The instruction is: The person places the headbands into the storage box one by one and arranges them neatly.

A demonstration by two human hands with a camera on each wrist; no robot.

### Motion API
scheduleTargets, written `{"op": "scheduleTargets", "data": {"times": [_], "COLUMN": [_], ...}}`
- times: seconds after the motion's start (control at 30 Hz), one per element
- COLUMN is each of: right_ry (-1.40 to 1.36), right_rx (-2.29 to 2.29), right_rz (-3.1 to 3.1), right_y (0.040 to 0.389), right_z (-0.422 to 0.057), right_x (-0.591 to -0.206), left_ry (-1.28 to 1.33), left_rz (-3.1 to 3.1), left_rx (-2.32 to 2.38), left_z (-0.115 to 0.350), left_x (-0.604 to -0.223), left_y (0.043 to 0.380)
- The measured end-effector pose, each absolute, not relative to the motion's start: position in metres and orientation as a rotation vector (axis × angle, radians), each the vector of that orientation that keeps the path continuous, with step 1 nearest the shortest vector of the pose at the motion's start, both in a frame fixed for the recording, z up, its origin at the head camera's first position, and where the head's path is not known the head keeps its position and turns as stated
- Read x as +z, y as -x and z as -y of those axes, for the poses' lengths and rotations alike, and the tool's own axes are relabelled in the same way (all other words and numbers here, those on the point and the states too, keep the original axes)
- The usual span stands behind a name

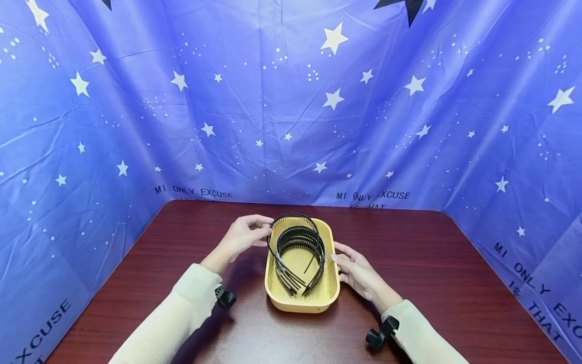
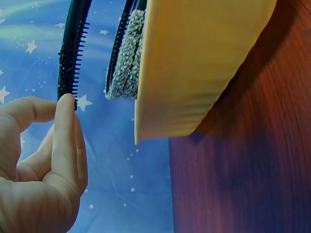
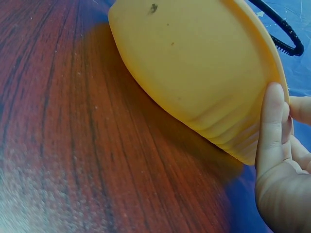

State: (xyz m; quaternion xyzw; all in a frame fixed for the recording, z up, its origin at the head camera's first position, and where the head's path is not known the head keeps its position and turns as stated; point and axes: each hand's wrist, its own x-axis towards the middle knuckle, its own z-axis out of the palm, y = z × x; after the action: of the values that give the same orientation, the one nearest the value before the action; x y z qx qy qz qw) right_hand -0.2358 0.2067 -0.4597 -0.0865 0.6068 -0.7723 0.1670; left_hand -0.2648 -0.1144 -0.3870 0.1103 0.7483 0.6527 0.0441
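My left hand (image 1: 243, 236) pinches a black toothed headband (image 2: 72, 48) between thumb and fingers. The left wrist view shows a patch of dark sparkle on it, and it is held above the rim of a yellow plastic basket (image 1: 302, 306). Several other black headbands (image 1: 324, 258) sit nested inside that basket, their ends pointing toward me. One of them bears silver glitter (image 2: 127, 60). With thumb and fingers on either side of the wall, my right hand (image 1: 359, 275) grips the basket's right rim.
The basket stands on a dark red wood-grain table (image 1: 182, 237). Blue star-printed cloth (image 1: 282, 101) hangs behind the table and along both sides. A black wrist camera (image 1: 225, 298) is strapped at the left cuff, another (image 1: 382, 333) at the right.
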Motion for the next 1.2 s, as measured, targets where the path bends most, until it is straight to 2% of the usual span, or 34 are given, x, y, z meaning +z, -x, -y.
{"op": "scheduleTargets", "data": {"times": [1.2], "right_ry": [0.218], "right_rx": [-2.219], "right_rz": [-1.714], "right_y": [0.236], "right_z": [-0.205], "right_x": [-0.461], "left_ry": [-0.255], "left_rz": [-2.293], "left_rx": [1.994], "left_z": [0.093], "left_x": [-0.405], "left_y": [0.255]}}
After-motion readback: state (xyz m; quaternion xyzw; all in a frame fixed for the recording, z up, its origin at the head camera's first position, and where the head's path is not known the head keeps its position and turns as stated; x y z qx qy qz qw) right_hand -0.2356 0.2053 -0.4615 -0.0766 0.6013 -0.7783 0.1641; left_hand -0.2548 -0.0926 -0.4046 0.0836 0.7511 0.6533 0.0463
